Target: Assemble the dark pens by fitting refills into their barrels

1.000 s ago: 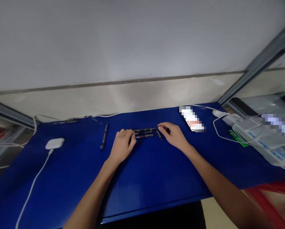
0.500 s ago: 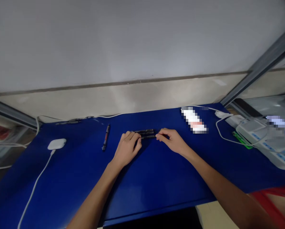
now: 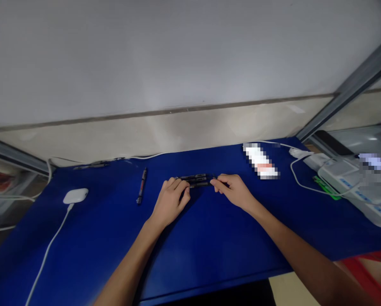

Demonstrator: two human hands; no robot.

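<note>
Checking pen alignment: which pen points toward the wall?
The lone pen, left of the left hand; the grouped pens and slim items along the wall lie sideways.

L hand (image 3: 170,199) palm-down, fingers bent — R hand (image 3: 232,190) pinching, thumb vs. fingers; R forearm (image 3: 282,231) over near edge of worktop (image 3: 209,246).

Blue table (image 3: 209,242) bears dark pens (image 3: 199,185); white case (image 3: 75,196); apparently a phone (image 3: 261,161).
</note>
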